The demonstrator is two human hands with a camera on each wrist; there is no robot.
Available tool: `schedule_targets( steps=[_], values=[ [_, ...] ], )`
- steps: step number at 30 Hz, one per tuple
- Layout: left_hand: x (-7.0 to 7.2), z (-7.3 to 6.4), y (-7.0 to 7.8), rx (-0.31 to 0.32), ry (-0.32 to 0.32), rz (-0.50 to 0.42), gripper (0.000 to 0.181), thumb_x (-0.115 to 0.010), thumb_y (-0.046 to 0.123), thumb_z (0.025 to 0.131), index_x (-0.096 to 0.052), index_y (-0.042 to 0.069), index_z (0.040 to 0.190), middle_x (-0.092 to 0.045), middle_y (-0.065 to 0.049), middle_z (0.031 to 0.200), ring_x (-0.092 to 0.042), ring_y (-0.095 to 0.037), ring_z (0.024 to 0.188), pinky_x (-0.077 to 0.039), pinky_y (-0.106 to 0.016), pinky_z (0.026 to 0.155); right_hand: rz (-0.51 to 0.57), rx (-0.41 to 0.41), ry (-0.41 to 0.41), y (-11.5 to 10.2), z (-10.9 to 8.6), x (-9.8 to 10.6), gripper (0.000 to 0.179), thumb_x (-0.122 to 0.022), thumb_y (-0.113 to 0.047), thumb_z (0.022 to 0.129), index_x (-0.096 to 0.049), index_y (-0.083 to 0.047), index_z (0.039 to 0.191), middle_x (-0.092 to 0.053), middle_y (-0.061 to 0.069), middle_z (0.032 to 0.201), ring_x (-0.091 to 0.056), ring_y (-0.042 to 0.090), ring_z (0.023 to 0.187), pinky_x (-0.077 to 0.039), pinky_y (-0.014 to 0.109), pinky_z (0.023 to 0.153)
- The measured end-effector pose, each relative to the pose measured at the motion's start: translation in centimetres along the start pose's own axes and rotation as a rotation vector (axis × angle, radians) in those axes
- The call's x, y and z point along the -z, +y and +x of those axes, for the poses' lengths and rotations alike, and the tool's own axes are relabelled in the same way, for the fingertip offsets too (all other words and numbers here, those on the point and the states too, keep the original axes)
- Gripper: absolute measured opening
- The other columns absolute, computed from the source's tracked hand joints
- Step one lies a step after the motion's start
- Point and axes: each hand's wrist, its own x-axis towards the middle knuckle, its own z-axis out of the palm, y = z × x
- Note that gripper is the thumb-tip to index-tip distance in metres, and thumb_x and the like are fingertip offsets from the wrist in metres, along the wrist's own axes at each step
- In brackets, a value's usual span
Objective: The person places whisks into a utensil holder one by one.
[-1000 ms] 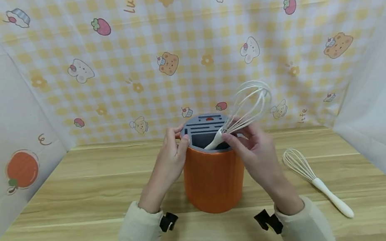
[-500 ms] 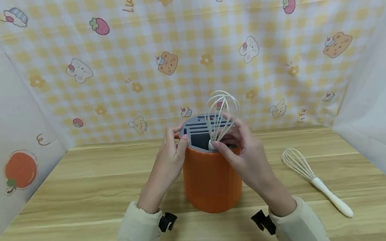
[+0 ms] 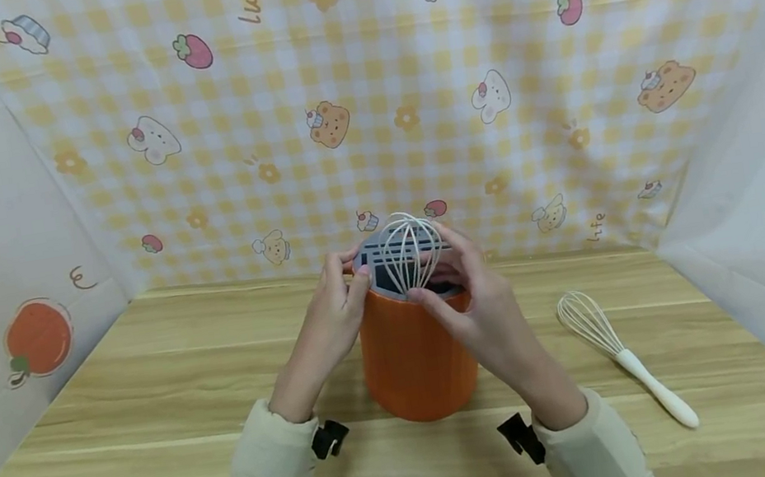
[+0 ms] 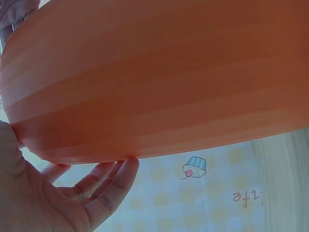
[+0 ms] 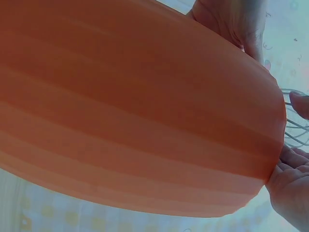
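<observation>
An orange utensil holder (image 3: 418,366) with a grey slotted top (image 3: 373,255) stands upright on the table. My left hand (image 3: 334,313) grips its upper left side, thumb at the rim; in the left wrist view the fingers (image 4: 116,188) lie along its ribbed wall. A white whisk (image 3: 410,246) stands in the top's front opening, wires upward, its handle hidden inside the holder. My right hand (image 3: 487,305) pinches the whisk at the base of its wires, over the rim's right side. In the right wrist view, the orange wall hides most of the whisk.
A second, smaller-looking white whisk (image 3: 622,355) lies on the wooden table (image 3: 173,388) to the right, handle toward me. Behind the table hangs a yellow checked cloth (image 3: 355,67), with pale sheets at both sides.
The whisk has swung from leaning right to nearly upright, moved left and sunk deeper into the opening, my right hand moving with it. My left hand keeps its place on the holder.
</observation>
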Motion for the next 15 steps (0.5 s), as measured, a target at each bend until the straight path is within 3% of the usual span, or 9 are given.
schedule_targets(
  steps=[9, 15],
  values=[
    [0.06, 0.03, -0.08, -0.002, 0.004, -0.007, 0.041, -0.035, 0.036, 0.098, -0.035, 0.012, 0.131, -0.047, -0.01, 0.124, -0.055, -0.026, 0.099, -0.049, -0.04, 0.084, -0.072, -0.014, -0.01, -0.21, 0.01, 0.26, 0.067, -0.071, -0.009, 0.08, -0.039, 0.0, 0.139, -0.061, 0.019, 0.113, -0.065, 0.026, 0.098, -0.053, 0.03, 0.083],
    [0.06, 0.03, 0.0, -0.012, 0.011, -0.015, 0.04, -0.036, 0.035, 0.098, -0.036, 0.011, 0.13, -0.048, -0.01, 0.124, -0.054, -0.026, 0.102, -0.048, -0.04, 0.086, -0.045, -0.011, -0.011, -0.29, 0.12, 0.51, 0.059, -0.068, -0.004, 0.081, -0.045, 0.001, 0.135, -0.058, 0.019, 0.12, -0.06, 0.028, 0.109, -0.05, 0.03, 0.089]
  ],
)
